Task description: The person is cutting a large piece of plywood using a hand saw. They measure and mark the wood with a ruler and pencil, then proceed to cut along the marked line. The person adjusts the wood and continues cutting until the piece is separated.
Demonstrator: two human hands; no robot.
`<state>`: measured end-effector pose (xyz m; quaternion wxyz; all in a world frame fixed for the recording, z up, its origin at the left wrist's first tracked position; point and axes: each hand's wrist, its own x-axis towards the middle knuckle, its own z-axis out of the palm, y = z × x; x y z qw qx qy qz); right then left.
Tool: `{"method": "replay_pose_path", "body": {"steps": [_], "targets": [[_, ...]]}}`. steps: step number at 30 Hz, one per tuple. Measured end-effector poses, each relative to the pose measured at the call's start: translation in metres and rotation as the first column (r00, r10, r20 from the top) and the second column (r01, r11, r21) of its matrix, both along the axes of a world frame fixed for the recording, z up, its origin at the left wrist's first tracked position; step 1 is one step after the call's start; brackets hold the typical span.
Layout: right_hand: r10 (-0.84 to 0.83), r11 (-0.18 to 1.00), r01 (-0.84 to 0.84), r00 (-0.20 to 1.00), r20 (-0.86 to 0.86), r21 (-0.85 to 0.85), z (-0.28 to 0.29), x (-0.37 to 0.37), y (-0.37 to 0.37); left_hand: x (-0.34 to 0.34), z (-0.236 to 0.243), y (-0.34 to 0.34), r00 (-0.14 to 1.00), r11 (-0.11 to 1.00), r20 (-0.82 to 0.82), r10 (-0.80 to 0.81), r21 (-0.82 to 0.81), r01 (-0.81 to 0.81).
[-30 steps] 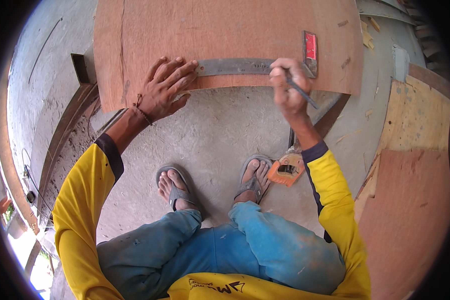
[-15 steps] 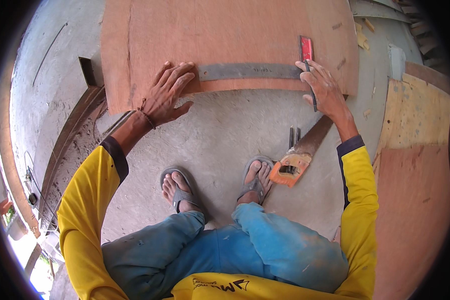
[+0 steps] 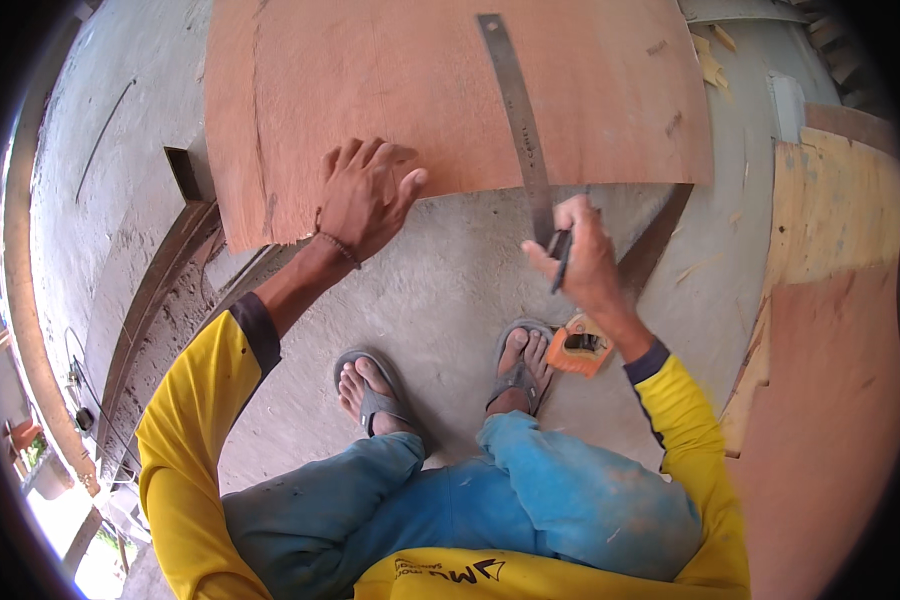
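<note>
My right hand (image 3: 585,250) grips a try square (image 3: 515,105) at its handle end, which is mostly hidden in the fingers. A dark, slim pencil-like marker (image 3: 562,262) is in the same hand. The square's steel blade points away from me, over the front edge of a reddish plywood sheet (image 3: 370,80). At the sheet's near edge, left of the blade, my left hand (image 3: 363,205) has its fingers apart and holds nothing. Below my right hand lies a handsaw (image 3: 582,348) with an orange and wood handle, its blade partly covered by my hand and forearm.
My sandalled feet (image 3: 375,395) stand on the concrete floor (image 3: 440,270) near the saw. Curved metal channel pieces (image 3: 145,285) lie at the left. More plywood (image 3: 830,380) lies at the right, with wood scraps (image 3: 710,65) at the upper right.
My right hand has lifted the try square off the plywood, swung its blade from crosswise to pointing away, and drawn it toward me. My left hand has shifted right and nearer.
</note>
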<state>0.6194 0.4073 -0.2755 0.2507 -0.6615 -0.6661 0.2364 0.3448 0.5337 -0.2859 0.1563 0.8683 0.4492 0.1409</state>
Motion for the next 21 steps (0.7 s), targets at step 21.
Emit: {"method": "replay_pose_path", "body": {"steps": [21], "targets": [[-0.593, 0.794, 0.303, 0.193, -0.782, -0.527, -0.026, -0.05, -0.026, 0.06, -0.011, 0.04, 0.767, 0.678, 0.409, 0.494, -0.733, -0.046]]}}
